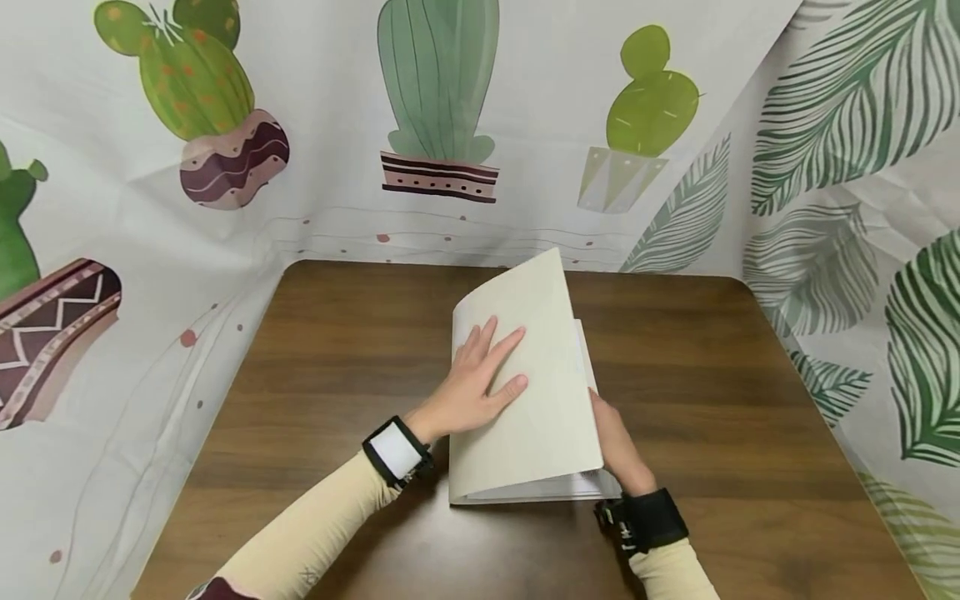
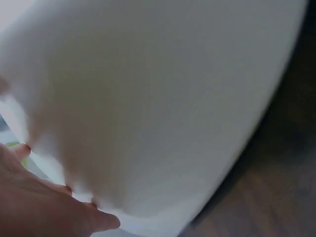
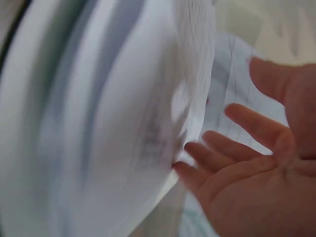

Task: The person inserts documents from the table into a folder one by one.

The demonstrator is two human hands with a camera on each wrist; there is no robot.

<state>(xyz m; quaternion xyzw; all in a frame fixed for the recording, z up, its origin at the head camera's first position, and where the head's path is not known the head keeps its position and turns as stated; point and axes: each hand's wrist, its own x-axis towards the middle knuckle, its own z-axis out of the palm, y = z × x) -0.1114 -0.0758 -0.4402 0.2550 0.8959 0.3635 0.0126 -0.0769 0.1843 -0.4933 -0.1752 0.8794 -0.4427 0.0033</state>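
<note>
A large cream-covered booklet lies on the table, its front cover raised and slanting up to the right. My left hand rests on the outside of that cover with fingers spread; its fingertips touch the pale surface in the left wrist view. At the right opening is my right hand, its fingers partly hidden behind the cover in the head view. The right wrist view shows those fingers extended and apart, tips right at the white printed pages. Faint lines run down another sheet behind them.
The brown wooden table has rounded far corners. A white cloth printed with cacti and leaves hangs behind it and along both sides. Black wrist straps sit over cream sleeves.
</note>
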